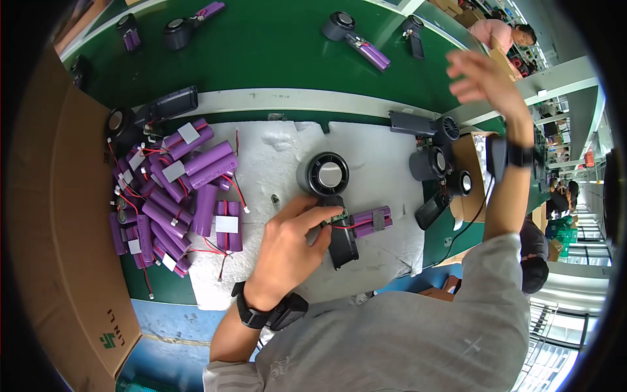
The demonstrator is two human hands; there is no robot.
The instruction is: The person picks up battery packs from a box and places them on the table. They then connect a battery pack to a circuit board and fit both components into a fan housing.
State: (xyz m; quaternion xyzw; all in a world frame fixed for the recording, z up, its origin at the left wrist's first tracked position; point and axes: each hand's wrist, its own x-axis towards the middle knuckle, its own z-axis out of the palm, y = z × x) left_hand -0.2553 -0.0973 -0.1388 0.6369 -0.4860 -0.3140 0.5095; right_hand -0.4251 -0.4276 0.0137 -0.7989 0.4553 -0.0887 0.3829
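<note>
My left hand (287, 238) is closed, its thumb and index finger at a small green circuit board (339, 216). The board sits at the neck of a black handheld fan (343, 247), whose handle shell lies open below the round fan head (305, 175). Beside the handle rests a purple battery pack (371, 223) with a dark patch, a red wire running from it toward the board. Off to the far right, my right hand (486, 81) is raised above the bench with its fingers apart, holding nothing.
White foam (294, 140) covers the near bench. Purple battery packs with wires (212, 163) are heaped left, beside a tall cardboard box (78, 215). More fan parts (428, 163) lie right, by another box (467, 163). Several part-built fans (339, 26) stand on the green surface (261, 62) beyond a pale rail.
</note>
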